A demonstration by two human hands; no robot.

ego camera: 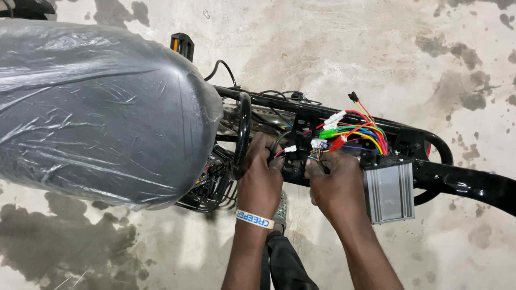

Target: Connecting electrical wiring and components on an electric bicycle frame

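The plastic-wrapped seat (97,107) lay closest, left of both hands. The left hand (260,172) had its grip curled around a black wire (279,140) at the black frame (462,182). Just right of it, the right hand (336,182) pinched thin wires from the coloured wire bundle (360,134), which fanned out above that grip. The ribbed silver controller box (389,192) sat touching the right hand's far side, over the stained concrete floor (376,48).

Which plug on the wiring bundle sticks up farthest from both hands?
The small black plug on red and yellow leads, at the bundle's top; the white, green and red plugs sit lower, nearer the right hand.
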